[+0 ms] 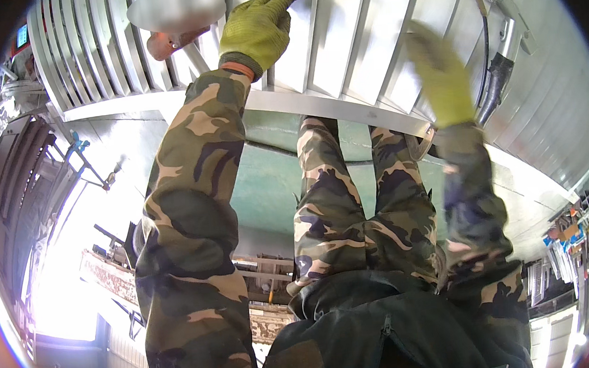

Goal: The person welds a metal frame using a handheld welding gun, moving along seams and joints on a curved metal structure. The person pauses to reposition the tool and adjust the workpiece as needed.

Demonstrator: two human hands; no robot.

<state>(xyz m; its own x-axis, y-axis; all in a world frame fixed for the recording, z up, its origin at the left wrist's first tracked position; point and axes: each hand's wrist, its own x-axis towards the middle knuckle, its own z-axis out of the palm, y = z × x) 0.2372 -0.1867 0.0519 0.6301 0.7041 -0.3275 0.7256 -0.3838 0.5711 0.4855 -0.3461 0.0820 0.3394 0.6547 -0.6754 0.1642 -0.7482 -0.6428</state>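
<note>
My left hand (255, 29), in a yellow-green glove, lies over the silvery slatted metal panel (349, 38). Its fingers stretch out along a slat toward the upper right, and nothing shows in them. Farther right, my right hand (439, 72) wears a matching glove and hovers over or touches the panel; motion smears its fingers. Just beyond that hand lies a metal tool with a black grip (497, 78) and a dark hose, resembling a welding torch. Left of my left hand is a reddish-brown object (165, 46), partly hidden by a blurred oval; its kind cannot be told.
A pale metal rail (333, 108) forms the panel's near edge, above my legs. Smooth sheet metal (548, 60) spreads to the right. A dark cable (271, 148) crosses the green floor. Shelves with mixed items (565, 239) stand far right; metal frames (21, 185) stand at left.
</note>
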